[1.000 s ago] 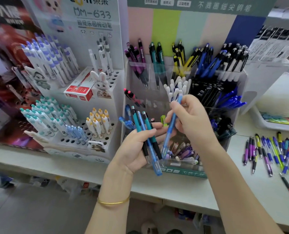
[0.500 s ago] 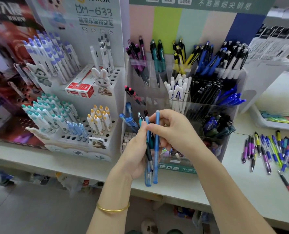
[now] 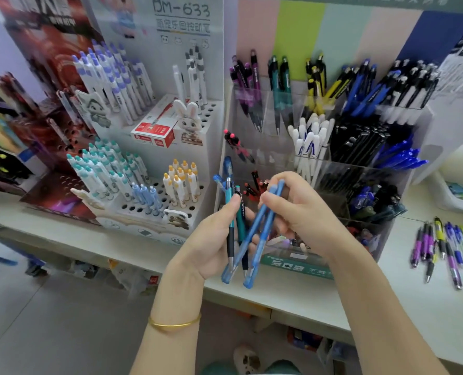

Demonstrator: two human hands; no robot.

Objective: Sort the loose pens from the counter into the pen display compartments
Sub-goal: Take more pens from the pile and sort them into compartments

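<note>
Blue pens (image 3: 259, 250) in right hand (image 3: 300, 212)

Printed in large outline on the white display backboard (image 3: 168, 66): "DM-633", above a row of Chinese characters too blurred to read. Down the barrel of the teal pen (image 3: 240, 220): "AIHAO". On the green label strip (image 3: 298, 265) at the foot of the clear pen display (image 3: 360, 182): white Chinese characters, only partly legible. On the red box (image 3: 154, 132): white lettering, unreadable.

two translucent blue pens (image 3: 254, 239), teal pens (image 3: 240, 223), gold bangle (image 3: 174, 323)
</note>
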